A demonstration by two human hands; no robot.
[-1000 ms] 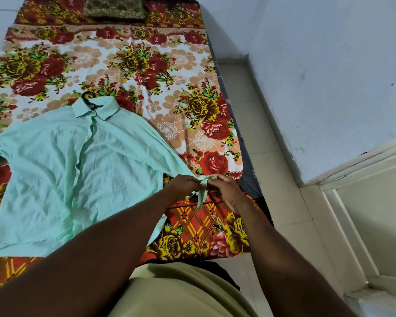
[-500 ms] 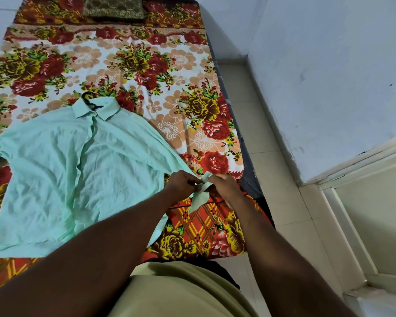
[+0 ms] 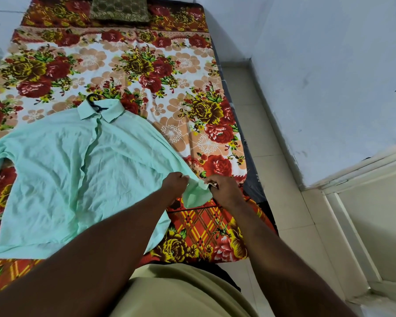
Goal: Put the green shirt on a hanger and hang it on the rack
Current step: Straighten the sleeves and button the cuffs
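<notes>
Presently, with the green shirt (image 3: 62, 175) lying flat on the bed (image 3: 169, 65) over its hanger (image 3: 93, 102), I am pinching its cuff (image 3: 196, 194) between left hand (image 3: 174, 185) and right hand (image 3: 224, 191); lifting it to the rack seems next.

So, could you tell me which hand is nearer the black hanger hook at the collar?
Left. The left hand grips the shirt cuff, nearer the camera and right of the hanger hook; the right hand pinches the same cuff, farther right.

A pale green shirt (image 3: 62, 179) is spread front-up near the bed's (image 3: 169, 65) front edge, a black hanger (image 3: 94, 102) tucked inside its collar.
</notes>
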